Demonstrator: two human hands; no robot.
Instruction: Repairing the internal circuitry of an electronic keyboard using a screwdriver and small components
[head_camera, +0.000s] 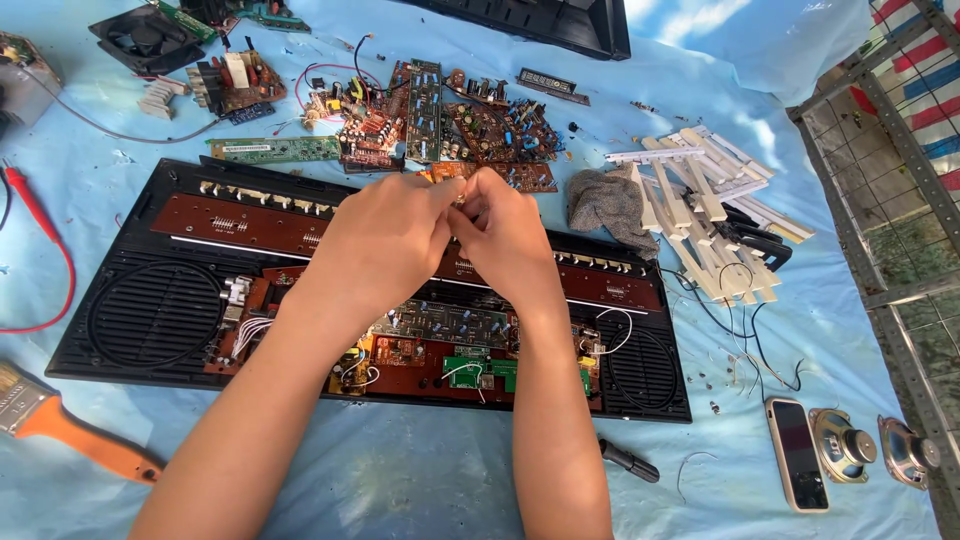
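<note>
Bare hands (450, 235) w/ tiny part, ribbed black chassis (150, 310)

1. This is a makeshift electronics repair spot, laid out on a blue sheet (420, 480) in bright sunlight.
2. An opened black keyboard chassis (130, 330) lies in the middle with its boards bared.
3. Loose circuit boards (440, 115) are heaped at the far side (a cooling fan (145, 38) beside them).
4. Removed white keys (700, 190) and two small speakers (875, 448) lie right; a paintbrush (60, 425) near left.
</note>
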